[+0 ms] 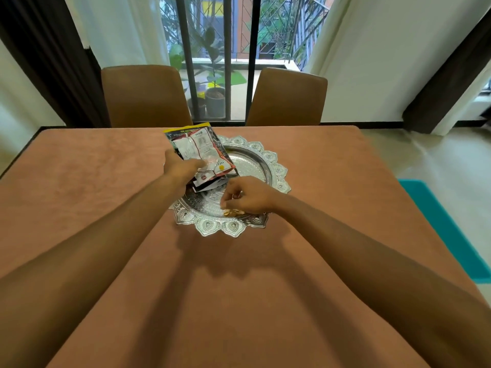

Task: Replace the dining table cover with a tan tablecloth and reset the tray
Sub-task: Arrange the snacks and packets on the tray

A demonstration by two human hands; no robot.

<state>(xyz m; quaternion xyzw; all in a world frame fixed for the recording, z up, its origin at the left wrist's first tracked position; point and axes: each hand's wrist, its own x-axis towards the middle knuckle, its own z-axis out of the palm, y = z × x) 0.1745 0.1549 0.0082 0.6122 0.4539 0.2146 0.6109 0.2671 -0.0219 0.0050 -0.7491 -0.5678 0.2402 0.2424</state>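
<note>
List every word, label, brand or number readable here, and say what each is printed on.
Top packet, held by the left hand over the silver tray: heading strip and panels of small print, too blurred to read.
Same packet, beside a yellow dot: large upside-down letters, not legible.
Lower packets: round red logo, unreadable.
No readable text elsewhere.

The tablecloth (318,261) is plain tan with a pinkish cast. The tray (277,167) is silver, its scalloped rim embossed. The packets (199,148) are white, red, black and yellow. The small pieces (233,212) look golden, perhaps. The chairs (144,96) are brown and the floor mat (451,229) is teal.
</note>
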